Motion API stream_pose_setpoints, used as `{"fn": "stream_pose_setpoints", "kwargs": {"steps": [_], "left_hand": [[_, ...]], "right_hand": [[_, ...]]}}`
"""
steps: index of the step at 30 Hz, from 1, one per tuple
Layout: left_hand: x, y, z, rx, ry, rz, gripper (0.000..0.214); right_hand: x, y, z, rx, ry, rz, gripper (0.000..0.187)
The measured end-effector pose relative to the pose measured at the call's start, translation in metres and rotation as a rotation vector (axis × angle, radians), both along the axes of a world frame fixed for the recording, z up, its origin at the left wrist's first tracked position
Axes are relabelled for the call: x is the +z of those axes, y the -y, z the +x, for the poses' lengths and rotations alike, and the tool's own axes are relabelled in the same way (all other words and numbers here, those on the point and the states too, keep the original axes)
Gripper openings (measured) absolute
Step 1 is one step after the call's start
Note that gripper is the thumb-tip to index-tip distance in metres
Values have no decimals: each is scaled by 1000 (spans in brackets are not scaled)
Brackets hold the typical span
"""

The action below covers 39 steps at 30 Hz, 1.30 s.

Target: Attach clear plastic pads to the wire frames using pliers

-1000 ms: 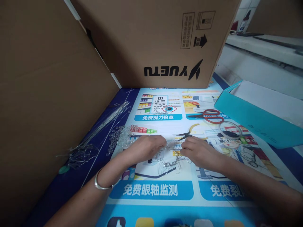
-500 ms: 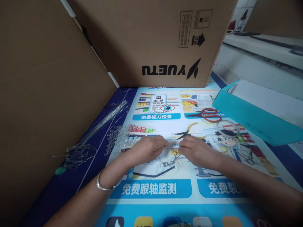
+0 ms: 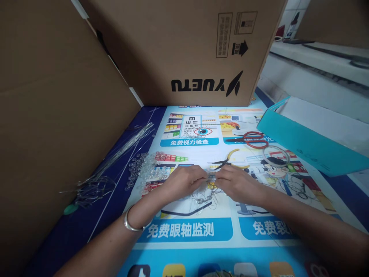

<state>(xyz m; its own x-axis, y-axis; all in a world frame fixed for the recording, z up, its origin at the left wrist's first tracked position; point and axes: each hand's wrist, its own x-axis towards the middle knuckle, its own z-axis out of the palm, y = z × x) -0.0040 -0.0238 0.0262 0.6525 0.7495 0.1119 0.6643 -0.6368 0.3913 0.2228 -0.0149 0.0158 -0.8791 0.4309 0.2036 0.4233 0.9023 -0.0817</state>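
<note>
My left hand [image 3: 184, 180] and my right hand [image 3: 238, 184] meet almost fingertip to fingertip over the printed mat, both closed in a pinch. Between them runs thin wire [image 3: 211, 175], with small clear pieces that are too blurred to make out fully. Below the fingers lies a loose tangle of fine wire with clear beads [image 3: 203, 200] on it. Just beyond my right hand rest yellow-handled pliers [image 3: 230, 159], their dark jaws pointing left. A spread of clear and pinkish beads [image 3: 151, 167] lies to the left of my left hand.
Red-handled scissors [image 3: 256, 140] and a coil of wire [image 3: 276, 155] lie at the right. Bundled wire lengths [image 3: 127, 148] lie at the left. A teal box [image 3: 311, 142] stands far right. Cardboard walls [image 3: 198, 46] close off the back and left.
My two hands have come slightly closer together, fingertips now almost touching. The view has shifted a little; pliers, scissors and beads stay in place.
</note>
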Motion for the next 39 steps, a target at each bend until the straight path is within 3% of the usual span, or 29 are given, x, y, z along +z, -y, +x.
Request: {"fn": "stream_pose_setpoints", "kwargs": {"steps": [8,16,24,39], "left_hand": [[2,-2,0,-5,26,-84,19],[10,0,1,30,-26,-84,18],[9,1,-4,40,-34,-105,17],[7,-2,-5,-58,7,-192,18]], "right_hand": [[0,2,-1,-15,-68,-10,21],[15,19,-13,-38,-72,-235,25],[9,15,-11,108,1,-165,20],[6,14,-7,138,-32,-133,19]]}}
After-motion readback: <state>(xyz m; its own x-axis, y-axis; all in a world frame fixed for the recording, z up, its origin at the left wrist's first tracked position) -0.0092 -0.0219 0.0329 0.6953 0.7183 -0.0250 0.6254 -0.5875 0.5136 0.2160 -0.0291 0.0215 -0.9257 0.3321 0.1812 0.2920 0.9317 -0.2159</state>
